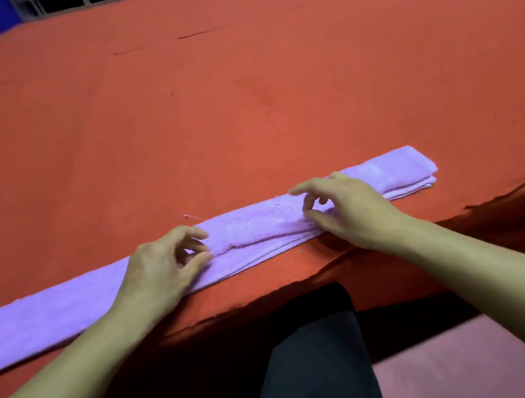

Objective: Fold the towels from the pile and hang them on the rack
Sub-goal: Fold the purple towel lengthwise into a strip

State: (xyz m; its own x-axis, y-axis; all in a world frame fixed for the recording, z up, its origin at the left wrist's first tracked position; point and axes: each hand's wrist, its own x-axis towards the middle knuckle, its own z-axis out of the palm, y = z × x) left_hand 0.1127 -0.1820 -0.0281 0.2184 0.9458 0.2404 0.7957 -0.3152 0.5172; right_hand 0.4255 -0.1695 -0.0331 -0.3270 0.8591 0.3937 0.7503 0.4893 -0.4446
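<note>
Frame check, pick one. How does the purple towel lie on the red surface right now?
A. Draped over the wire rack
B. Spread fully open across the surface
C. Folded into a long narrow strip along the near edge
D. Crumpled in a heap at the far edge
C: the purple towel lies as a long layered strip along the near edge of the red surface, with the left hand and right hand on it.

Both bare forearms reach forward from the near edge, converging toward the middle, the left hand (165,267) lying palm-down with fingers loosely curled and thumb tip near the fingertips, the right hand (342,209) likewise palm-down, index extended left and the other fingers bent.
</note>
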